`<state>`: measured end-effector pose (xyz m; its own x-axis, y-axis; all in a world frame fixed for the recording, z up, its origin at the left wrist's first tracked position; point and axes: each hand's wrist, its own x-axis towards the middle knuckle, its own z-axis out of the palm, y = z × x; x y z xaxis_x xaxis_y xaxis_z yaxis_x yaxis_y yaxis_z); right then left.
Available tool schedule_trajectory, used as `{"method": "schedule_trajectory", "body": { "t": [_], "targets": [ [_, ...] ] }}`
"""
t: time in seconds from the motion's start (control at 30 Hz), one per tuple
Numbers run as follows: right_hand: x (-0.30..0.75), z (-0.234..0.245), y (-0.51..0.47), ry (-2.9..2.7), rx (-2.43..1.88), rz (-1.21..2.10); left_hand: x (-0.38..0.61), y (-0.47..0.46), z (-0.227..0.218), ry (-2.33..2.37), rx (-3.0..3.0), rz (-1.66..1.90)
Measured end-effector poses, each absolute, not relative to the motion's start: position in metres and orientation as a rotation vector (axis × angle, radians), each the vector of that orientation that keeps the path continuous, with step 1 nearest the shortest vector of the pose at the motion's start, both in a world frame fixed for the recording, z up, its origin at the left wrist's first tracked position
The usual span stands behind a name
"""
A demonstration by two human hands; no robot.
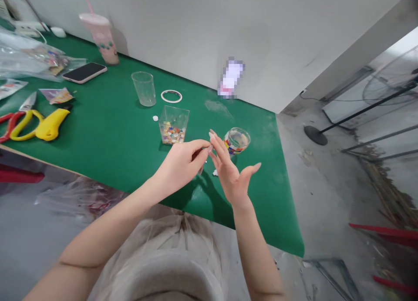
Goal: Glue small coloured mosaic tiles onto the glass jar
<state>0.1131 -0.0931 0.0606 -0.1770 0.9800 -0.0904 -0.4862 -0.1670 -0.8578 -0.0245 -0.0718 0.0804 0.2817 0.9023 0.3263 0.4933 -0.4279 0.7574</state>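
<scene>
My left hand is closed in a pinch at the fingers of my right hand. Whatever is between its fingertips, if anything, is too small to make out. My right hand is open, with its fingers stretched out and its thumb spread away to the right. Just behind it stands a clear round glass with coloured pieces on its side. A clear square cup of small multicoloured pieces sits beyond my left hand. Small white pieces lie on the table under my hands, partly hidden by them.
The green table meets a white wall. Toward the back are an upright clear cup, a white ring and a pink drink cup. A phone, yellow-handled scissors and plastic bags lie left. A lit phone leans against the wall.
</scene>
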Motion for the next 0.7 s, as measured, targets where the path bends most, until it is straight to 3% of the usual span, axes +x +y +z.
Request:
{"method": "schedule_trajectory", "body": {
  "t": [0.4,0.7],
  "targets": [
    [0.107,0.070,-0.103,-0.796,-1.002,1.459,-0.022,-0.077,0.081,1.250,2.012,1.073],
    [0.127,0.074,-0.114,-0.860,-0.575,1.719,-0.029,-0.096,0.088,1.373,2.243,1.256]
  ]
}}
